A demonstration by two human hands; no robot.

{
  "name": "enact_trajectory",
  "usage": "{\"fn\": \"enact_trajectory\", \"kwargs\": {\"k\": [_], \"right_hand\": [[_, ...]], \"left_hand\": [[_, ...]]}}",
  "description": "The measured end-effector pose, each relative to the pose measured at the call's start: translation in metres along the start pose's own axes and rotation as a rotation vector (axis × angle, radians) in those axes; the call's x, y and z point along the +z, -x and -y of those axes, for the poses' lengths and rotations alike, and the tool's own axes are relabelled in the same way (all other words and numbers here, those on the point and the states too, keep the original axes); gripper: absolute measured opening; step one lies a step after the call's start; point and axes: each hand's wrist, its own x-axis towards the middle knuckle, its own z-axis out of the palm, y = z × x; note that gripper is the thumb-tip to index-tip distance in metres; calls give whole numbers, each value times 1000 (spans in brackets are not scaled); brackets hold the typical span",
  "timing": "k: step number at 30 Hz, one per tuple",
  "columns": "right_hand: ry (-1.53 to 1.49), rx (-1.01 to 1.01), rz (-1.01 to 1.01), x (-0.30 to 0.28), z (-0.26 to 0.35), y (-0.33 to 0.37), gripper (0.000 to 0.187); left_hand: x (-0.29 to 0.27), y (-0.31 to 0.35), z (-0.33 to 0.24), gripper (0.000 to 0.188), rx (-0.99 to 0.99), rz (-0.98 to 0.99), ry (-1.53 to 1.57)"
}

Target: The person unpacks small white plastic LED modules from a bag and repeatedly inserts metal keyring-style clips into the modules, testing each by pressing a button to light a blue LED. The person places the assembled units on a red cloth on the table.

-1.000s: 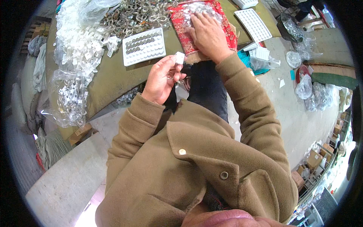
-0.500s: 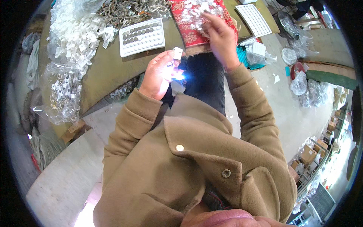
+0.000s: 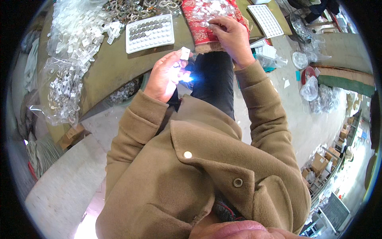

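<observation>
The left hand still pinches a small white clip, its light brighter now; the right hand has returned to the red cloth, fingers pinching a tiny piece.

The left hand is raised palm-up over the lap, pinching a small white plastic piece at its fingertips, with a bright bluish-white light glowing at the edge of the palm. The right hand reaches forward onto a red patterned cloth strewn with small clear pieces, its fingertips closed on one of them. On the olive table just left of the cloth lies a white grid tray partly filled with dark round parts, beside bags of clear plastic bits, and a second white tray lies to the right of the cloth.
</observation>
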Motion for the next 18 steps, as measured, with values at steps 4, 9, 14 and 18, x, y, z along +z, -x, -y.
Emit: {"fn": "enact_trajectory", "kwargs": {"k": [4, 9, 14, 18], "right_hand": [[204, -45, -12, 20, 8, -9, 18], [205, -30, -29, 28, 8, -4, 16], [2, 59, -162, 20, 2, -10, 15], [3, 172, -11, 8, 4, -13, 19]], "left_hand": [[1, 4, -1, 33, 8, -20, 7], [-4, 8, -4, 34, 5, -35, 13], [-7, 8, -1, 32, 14, 16, 75], [-9, 9, -1, 33, 4, 9, 88]]}}
